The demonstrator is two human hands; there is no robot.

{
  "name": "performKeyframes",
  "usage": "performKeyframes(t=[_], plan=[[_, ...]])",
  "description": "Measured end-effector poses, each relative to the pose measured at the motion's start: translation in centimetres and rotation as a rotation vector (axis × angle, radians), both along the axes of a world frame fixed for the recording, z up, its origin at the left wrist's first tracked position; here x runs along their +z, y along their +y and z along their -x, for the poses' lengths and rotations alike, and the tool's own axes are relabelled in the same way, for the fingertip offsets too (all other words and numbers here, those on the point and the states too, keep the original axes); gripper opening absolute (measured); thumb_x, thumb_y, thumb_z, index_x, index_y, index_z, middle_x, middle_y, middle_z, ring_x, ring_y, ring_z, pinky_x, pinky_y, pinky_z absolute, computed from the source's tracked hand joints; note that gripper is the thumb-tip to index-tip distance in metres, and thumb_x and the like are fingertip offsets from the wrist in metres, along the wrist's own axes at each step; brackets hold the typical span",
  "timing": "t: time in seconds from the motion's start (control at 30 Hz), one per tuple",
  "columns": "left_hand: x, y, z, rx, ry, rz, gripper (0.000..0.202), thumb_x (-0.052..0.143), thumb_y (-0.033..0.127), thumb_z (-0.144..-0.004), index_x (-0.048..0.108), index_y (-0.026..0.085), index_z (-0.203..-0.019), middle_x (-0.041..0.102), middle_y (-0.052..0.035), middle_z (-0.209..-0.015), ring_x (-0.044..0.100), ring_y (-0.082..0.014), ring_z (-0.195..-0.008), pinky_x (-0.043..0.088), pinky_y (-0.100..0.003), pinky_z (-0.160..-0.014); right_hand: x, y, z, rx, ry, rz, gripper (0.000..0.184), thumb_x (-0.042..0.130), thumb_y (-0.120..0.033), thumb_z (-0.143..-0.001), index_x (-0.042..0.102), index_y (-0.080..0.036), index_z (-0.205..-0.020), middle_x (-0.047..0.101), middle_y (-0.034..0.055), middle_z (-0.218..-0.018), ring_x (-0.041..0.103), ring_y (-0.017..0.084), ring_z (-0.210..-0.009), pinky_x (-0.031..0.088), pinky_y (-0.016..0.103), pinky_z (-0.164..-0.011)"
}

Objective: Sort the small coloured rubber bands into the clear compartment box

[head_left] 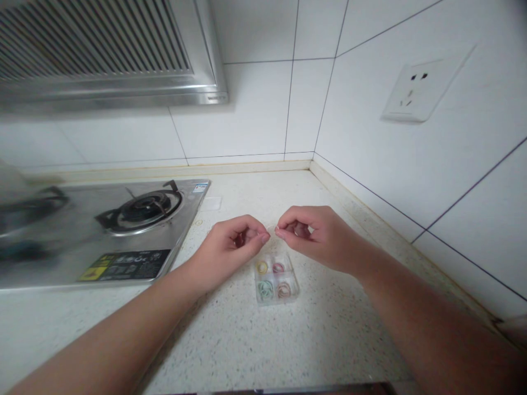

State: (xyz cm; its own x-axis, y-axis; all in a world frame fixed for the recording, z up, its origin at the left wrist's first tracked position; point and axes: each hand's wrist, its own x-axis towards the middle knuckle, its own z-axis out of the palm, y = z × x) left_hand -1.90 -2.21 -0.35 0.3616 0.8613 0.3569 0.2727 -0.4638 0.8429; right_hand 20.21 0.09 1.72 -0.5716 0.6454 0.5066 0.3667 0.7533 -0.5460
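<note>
My left hand (241, 237) and my right hand (309, 233) meet above the counter, each with thumb and forefinger pinched together. A thin, pale elastic band (270, 226) shows as a small loop between the two pinches, its ends hidden by the fingertips. Just below them on the counter sits a small clear plastic box (295, 292) divided into compartments. Its front compartments hold green bands (265, 289) and brownish-pink bands (284, 289). Behind those lie yellow bands (262, 267) and dark pink bands (278, 267). The box's far part is partly covered by my hands.
A yellow band (198, 223) lies on the speckled counter (321, 345) left of my hands, near a flat clear lid-like piece (211, 203). The steel gas hob (181, 241) is at left, under a range hood (209, 82). A tiled wall with a socket (415, 90) stands at right.
</note>
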Motion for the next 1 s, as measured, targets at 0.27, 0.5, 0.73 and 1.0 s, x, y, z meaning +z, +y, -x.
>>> performKeyframes(t=[0.27,0.5,0.73,1.0], plan=[[0.48,-0.19,0.02,-0.034,-0.007,0.083,0.042,0.046,0.045,-0.100,0.069,0.015,-0.080,0.051,0.0031,-0.063,0.046,-0.0102,-0.062,0.035,-0.024,-0.060,-0.24,0.12,0.01,0.017,-0.033,-0.400,0.008,0.062,-0.020,-0.092,0.065,-0.016,-0.086,0.059,-0.0042,-0.069,0.050,0.006,-0.060,0.037,0.021,-0.060],[0.48,-0.08,0.11,-0.036,0.017,0.126,0.048,0.046,0.050,-0.099,0.072,0.015,-0.079,0.050,0.0029,-0.060,0.046,-0.0103,-0.059,0.034,-0.024,-0.057,-0.32,0.16,0.07,0.013,-0.095,-0.478,0.011,0.060,-0.021,-0.094,0.066,-0.016,-0.087,0.061,-0.0020,-0.071,0.054,0.009,-0.064,0.038,0.023,-0.061],[0.50,-0.19,0.00,-0.046,0.029,0.128,0.037,0.051,0.044,-0.098,0.070,0.015,-0.082,0.052,0.0037,-0.062,0.046,-0.0098,-0.061,0.034,-0.023,-0.058,-0.17,0.12,-0.08,0.006,-0.132,-0.502,0.013,0.058,-0.022,-0.095,0.068,-0.016,-0.089,0.064,-0.0006,-0.073,0.057,0.010,-0.065,0.039,0.024,-0.061],[0.26,0.23,-0.38,-0.073,-0.090,0.180,0.025,0.059,0.039,-0.095,0.066,0.016,-0.087,0.049,0.0054,-0.063,0.043,-0.0087,-0.059,0.034,-0.023,-0.057,-0.43,0.31,-0.07,-0.008,-0.122,-0.532,0.013,0.058,-0.023,-0.095,0.068,-0.015,-0.091,0.065,0.0017,-0.077,0.059,0.012,-0.069,0.042,0.025,-0.064]])
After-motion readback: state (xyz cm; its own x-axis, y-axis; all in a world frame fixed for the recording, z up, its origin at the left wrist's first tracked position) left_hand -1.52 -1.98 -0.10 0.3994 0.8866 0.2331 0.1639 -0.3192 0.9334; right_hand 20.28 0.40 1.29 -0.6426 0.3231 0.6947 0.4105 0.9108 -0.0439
